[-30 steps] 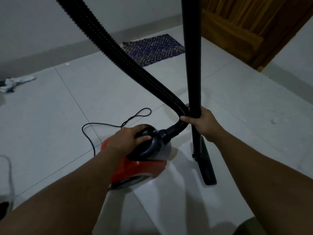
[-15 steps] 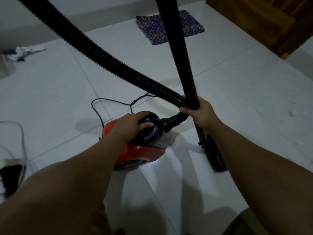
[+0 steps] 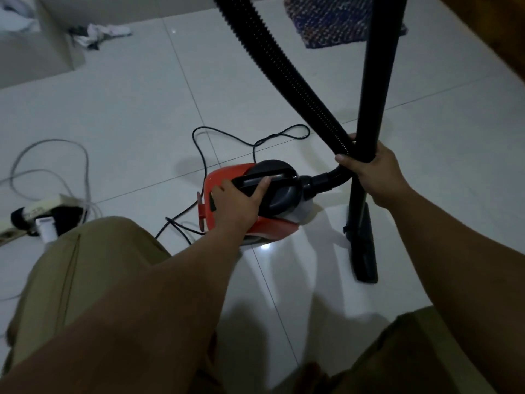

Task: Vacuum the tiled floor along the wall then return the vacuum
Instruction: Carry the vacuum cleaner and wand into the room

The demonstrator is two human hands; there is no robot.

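Note:
A small red canister vacuum with a black top sits on the white tiled floor. My left hand is closed on its black carry handle. A ribbed black hose runs from the upper middle down to the canister's front. My right hand grips the upright black wand together with the hose's lower end. The wand's black floor nozzle rests on the tile to the right of the canister. The black power cord loops on the floor behind it.
A white power strip with a grey cable lies at the left. Crumpled cloth sits by the wall at the upper left. A dark woven mat lies at the top right. My tan-trousered knees fill the foreground.
The view has tilted down and swung left, so the power strip and my knees show. My left hand has shifted from the canister's top onto its handle. My right hand keeps its grip.

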